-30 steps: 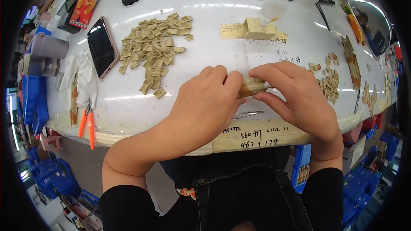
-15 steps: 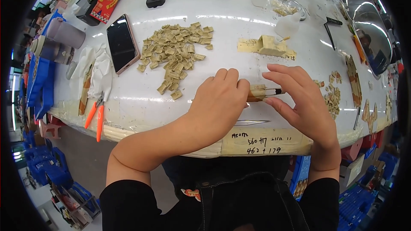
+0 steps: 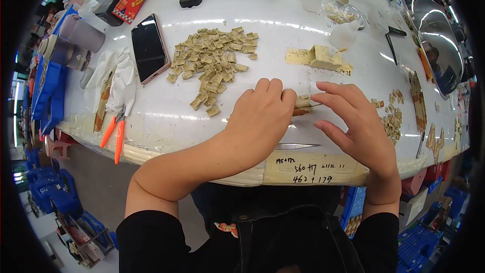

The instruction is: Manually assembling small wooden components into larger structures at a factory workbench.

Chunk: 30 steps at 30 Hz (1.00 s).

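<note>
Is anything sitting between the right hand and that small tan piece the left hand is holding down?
Nothing visible does. The right hand has its fingers right beside the small tan piece under the left hand; only bare white table lies around them.

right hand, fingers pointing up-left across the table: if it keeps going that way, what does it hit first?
The right hand would likely meet the small tan piece held at the left hand fingertips first. Its fingertips already sit at that piece, though actual contact is hard to judge from this view. Beyond that lies the pile of tan pieces.
</note>
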{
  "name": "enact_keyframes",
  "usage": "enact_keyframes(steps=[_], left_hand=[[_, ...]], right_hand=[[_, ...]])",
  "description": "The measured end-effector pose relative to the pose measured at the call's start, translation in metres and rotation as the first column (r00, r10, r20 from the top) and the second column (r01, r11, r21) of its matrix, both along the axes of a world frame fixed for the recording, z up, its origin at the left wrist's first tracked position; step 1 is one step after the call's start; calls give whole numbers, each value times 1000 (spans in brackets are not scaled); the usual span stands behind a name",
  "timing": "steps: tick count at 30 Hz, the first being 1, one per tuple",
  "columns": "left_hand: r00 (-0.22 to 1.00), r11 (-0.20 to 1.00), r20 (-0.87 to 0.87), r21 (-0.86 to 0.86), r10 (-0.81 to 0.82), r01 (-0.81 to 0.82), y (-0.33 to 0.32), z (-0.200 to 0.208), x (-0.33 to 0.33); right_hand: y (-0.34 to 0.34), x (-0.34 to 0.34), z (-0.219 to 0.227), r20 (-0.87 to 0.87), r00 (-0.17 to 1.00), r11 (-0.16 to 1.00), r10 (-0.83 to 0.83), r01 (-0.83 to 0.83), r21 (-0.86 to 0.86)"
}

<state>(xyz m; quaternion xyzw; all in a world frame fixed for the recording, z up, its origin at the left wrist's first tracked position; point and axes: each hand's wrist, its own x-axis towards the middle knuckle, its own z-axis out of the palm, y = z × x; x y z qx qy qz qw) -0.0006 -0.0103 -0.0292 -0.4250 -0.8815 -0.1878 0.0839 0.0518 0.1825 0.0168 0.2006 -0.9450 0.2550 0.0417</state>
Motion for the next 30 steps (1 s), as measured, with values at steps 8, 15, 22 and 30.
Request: enact_keyframes(steps=[8,15,22,30], left_hand=[[1000,1000,-8,-10,0,0,0,1,1],[998,999,62,-32,-4,6,1,6,3],[993,995,115,-97,19,-8,2,10,4],[985,988,162,-148,60,-36,1,12,6]], right_hand=[[0,2,-1,12,1000,1000,-6,6,29],[6,-1,-8,-32,990,980,-138,141,140],[13,-2,-16,22,983,962,-181,173,210],[12,-2,-16,13,985,958,-170,162,237]])
